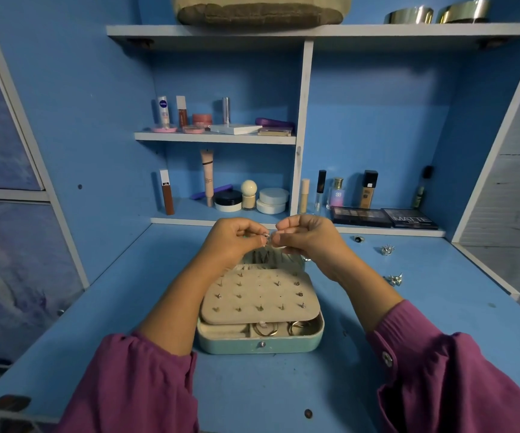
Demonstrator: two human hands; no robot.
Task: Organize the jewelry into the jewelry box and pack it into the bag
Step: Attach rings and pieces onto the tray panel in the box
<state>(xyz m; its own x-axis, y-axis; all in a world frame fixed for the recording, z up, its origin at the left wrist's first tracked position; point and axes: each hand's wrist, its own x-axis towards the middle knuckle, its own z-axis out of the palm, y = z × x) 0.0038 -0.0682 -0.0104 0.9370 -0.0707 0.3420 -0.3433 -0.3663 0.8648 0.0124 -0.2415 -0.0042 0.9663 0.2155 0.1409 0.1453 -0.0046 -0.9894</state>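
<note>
Your fingers (254, 237) on both hands pinch one small silver piece (266, 237) above the open jewelry box (260, 342) mid-counter. Its stud panel is mostly filled, rings below. Right: three loose pieces (386, 250) remain. Bag packing not started, I'd judge.

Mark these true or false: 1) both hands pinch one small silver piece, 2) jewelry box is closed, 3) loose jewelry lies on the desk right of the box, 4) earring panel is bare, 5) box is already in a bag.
1) True: left hand and right hand pinch a small silver piece between them.
2) False: the jewelry box is open, rings visible in its tray.
3) True: silver pieces lie on the desk to its right.
4) False: the earring panel holds many studs.
5) False: the box sits on the desk.
</note>
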